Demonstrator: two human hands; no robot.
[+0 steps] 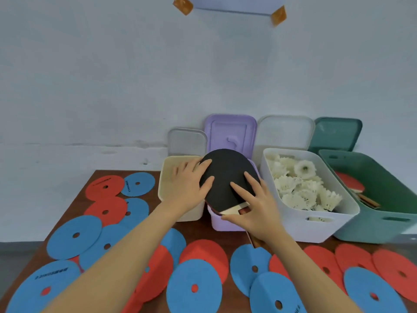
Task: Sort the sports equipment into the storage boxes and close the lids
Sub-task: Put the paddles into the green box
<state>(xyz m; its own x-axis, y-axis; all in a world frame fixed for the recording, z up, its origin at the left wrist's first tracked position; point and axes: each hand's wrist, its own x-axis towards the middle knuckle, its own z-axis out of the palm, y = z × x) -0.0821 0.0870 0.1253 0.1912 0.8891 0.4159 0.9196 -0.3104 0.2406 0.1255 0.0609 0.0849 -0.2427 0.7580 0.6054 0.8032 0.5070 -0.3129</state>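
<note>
We hold a black paddle over the purple box, below our hands. Our left hand lies flat on its blade; our right hand pinches its neck, fingers spread, beside the shuttlecock box.

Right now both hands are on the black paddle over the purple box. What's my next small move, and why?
Probably tilt the paddle blade-down and ease it into the purple box: it lies across the rim, handle jutting past the near edge under the right hand, with the left hand flat on the blade.
</note>
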